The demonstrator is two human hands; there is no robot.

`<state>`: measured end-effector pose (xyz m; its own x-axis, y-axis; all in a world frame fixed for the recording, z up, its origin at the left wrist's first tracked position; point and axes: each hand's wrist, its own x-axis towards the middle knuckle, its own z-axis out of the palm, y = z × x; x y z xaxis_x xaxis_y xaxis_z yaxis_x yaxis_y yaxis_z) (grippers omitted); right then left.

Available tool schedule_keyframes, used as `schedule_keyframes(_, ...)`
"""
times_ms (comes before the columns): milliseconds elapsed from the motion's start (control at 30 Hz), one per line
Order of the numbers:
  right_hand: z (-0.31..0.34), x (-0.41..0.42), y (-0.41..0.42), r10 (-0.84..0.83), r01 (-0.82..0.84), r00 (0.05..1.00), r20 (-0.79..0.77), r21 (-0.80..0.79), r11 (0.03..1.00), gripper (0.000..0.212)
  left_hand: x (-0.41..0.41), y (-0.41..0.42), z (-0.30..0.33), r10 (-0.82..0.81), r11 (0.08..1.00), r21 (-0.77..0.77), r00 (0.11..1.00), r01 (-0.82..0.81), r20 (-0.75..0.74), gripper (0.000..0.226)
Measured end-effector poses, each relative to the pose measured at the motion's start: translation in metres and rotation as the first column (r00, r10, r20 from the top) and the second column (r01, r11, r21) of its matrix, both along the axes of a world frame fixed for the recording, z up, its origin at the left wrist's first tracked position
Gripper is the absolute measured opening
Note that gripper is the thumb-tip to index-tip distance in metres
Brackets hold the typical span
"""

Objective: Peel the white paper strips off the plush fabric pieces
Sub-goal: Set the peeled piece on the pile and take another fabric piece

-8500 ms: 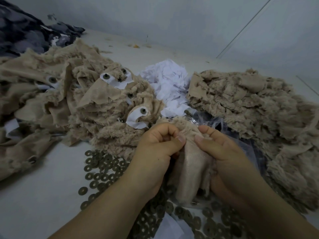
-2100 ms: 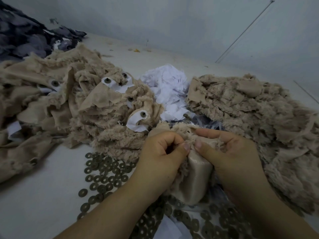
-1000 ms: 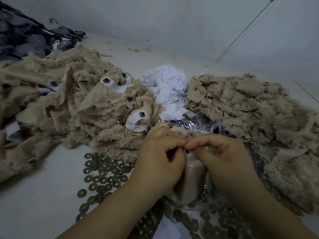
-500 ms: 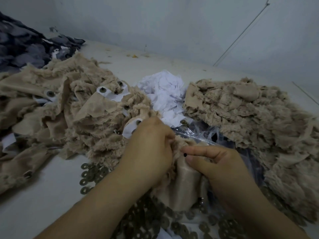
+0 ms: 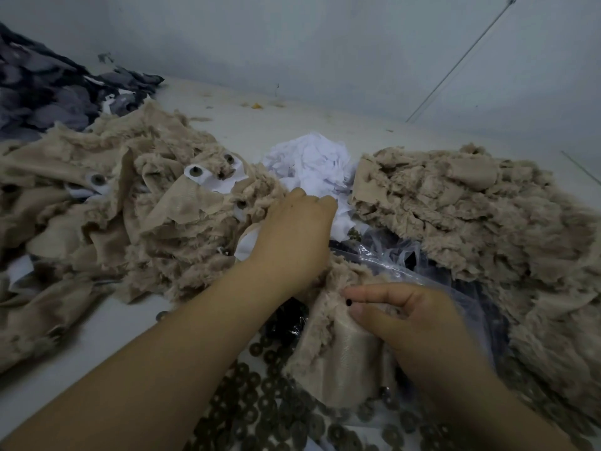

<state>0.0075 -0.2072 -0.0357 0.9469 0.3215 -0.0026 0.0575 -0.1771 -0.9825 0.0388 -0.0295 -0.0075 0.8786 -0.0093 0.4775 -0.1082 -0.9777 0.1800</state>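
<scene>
Far to the left of both hands, a dark grey crumpled cloth heap (image 5: 48, 92) lies at the back of the pale desk (image 5: 81, 346). Nearer, left of the left hand, a tan plush fabric pile (image 5: 113, 216) carries white paper strips with round dark studs (image 5: 208, 177). The left hand (image 5: 292, 236) reaches forward, its grip curled over the edge of that pile beside a white strip; what the fingertips pinch cannot be told. Just beyond it sits a crumpled white paper heap (image 5: 312, 167). Below lie dark round washers (image 5: 260, 418). The right hand (image 5: 409, 320) pinches a small black stud on a tan plush fabric piece (image 5: 338, 359), with clear plastic film (image 5: 390, 255) behind. Right of it spreads another tan plush heap (image 5: 471, 216).
</scene>
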Motion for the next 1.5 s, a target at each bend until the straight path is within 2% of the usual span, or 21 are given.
schedule_keyframes(67, -0.001, -0.001, 0.001, 0.001, -0.001, 1.0, 0.008, -0.021, 1.0, 0.021, -0.017, 0.005, 0.008, -0.017, 1.0, 0.022, 0.99, 0.014, 0.137, 0.045)
schedule_keyframes(133, -0.003, -0.001, 0.002, -0.004, 0.005, 1.0, 0.02, -0.037, 0.999, 0.02, -0.03, 0.025, 0.009, 0.056, 0.995, -0.098, 0.973, -0.034, 0.225, 0.03)
schedule_keyframes(200, -0.003, -0.002, 0.005, -0.01, 0.012, 0.999, 0.041, -0.05, 0.999, 0.021, -0.04, 0.047, 0.0, 0.221, 0.965, -0.184, 0.958, -0.188, 0.184, 0.013)
schedule_keyframes(267, -0.005, -0.004, 0.008, -0.011, 0.016, 0.998, 0.07, -0.07, 0.997, 0.024, -0.048, 0.063, -0.012, 0.312, 0.919, -0.266, 0.949, -0.29, 0.047, 0.019)
schedule_keyframes(367, -0.006, -0.009, 0.011, -0.011, 0.02, 0.996, 0.094, -0.096, 0.995, 0.028, -0.05, 0.067, -0.025, 0.28, 0.847, -0.459, 0.959, -0.268, -0.042, 0.015)
schedule_keyframes(467, -0.007, -0.01, 0.014, -0.006, 0.022, 0.992, 0.124, -0.131, 0.991, 0.028, -0.049, 0.069, -0.029, 0.272, 0.811, -0.536, 0.962, -0.233, -0.007, 0.017)
schedule_keyframes(533, -0.005, -0.012, 0.017, -0.002, 0.024, 0.989, 0.147, -0.147, 0.989, 0.026, -0.049, 0.069, -0.029, 0.208, 0.806, -0.563, 0.978, -0.181, -0.016, 0.014)
schedule_keyframes(600, -0.001, -0.011, 0.02, -0.008, 0.04, 0.983, 0.181, -0.17, 0.985, 0.025, -0.051, 0.068, -0.029, 0.158, 0.823, -0.545, 0.986, -0.161, -0.052, 0.015)
schedule_keyframes(700, 0.011, -0.003, 0.026, 0.026, 0.029, 0.98, 0.199, -0.271, 0.962, 0.026, -0.053, 0.069, -0.028, 0.178, 0.861, -0.488, 0.984, -0.144, 0.023, 0.014)
schedule_keyframes(800, 0.026, 0.014, 0.031, 0.073, 0.017, 0.975, 0.212, -0.397, 0.918, 0.023, -0.05, 0.07, -0.016, 0.211, 0.945, -0.279, 0.97, -0.17, 0.121, 0.015)
schedule_keyframes(867, 0.033, 0.025, 0.035, 0.097, 0.006, 0.972, 0.216, -0.433, 0.901, 0.02, -0.044, 0.065, -0.005, 0.089, 0.995, -0.057, 0.985, -0.081, 0.146, 0.027)
schedule_keyframes(933, 0.034, 0.032, 0.039, 0.11, -0.012, 0.974, 0.196, -0.443, 0.897, 0.017, -0.033, 0.053, 0.002, -0.14, 0.985, 0.111, 0.988, 0.132, 0.069, 0.027)
schedule_keyframes(967, 0.033, 0.034, 0.041, 0.116, -0.02, 0.975, 0.19, -0.442, 0.897, 0.017, -0.026, 0.047, 0.003, -0.233, 0.965, 0.12, 0.972, 0.233, -0.011, 0.025)
schedule_keyframes(1033, 0.029, 0.038, 0.043, 0.143, -0.045, 0.973, 0.181, -0.459, 0.887, 0.02, -0.01, 0.038, -0.002, -0.311, 0.947, 0.042, 0.942, 0.318, -0.124, 0.03)
schedule_keyframes(1133, 0.023, 0.042, 0.043, 0.166, -0.066, 0.971, 0.171, -0.476, 0.877, 0.027, 0.014, 0.031, -0.011, -0.197, 0.979, 0.019, 0.97, 0.202, -0.145, 0.033)
schedule_keyframes(1233, 0.021, 0.044, 0.039, 0.17, -0.077, 0.972, 0.164, -0.46, 0.885, 0.021, 0.029, 0.025, -0.011, -0.091, 0.988, 0.105, 0.97, 0.117, -0.225, 0.013)
schedule_keyframes(1300, 0.021, 0.046, 0.038, 0.183, -0.09, 0.97, 0.16, -0.462, 0.882, 0.017, 0.031, 0.023, -0.012, -0.089, 0.995, 0.03, 0.97, 0.098, -0.225, 0.023)
schedule_keyframes(1367, 0.022, 0.046, 0.037, 0.199, -0.103, 0.966, 0.163, -0.465, 0.88, 0.017, 0.028, 0.024, -0.015, -0.142, 0.966, -0.229, 0.986, 0.118, -0.089, 0.017)
schedule_keyframes(1433, 0.022, 0.045, 0.036, 0.207, -0.104, 0.963, 0.173, -0.47, 0.877, 0.02, 0.02, 0.026, -0.012, -0.169, 0.863, -0.471, 0.983, 0.18, 0.066, 0.013)
schedule_keyframes(1500, 0.022, 0.044, 0.036, 0.188, -0.078, 0.963, 0.193, -0.467, 0.881, 0.024, 0.011, 0.027, -0.009, -0.166, 0.788, -0.582, 0.98, 0.201, 0.114, 0.013)
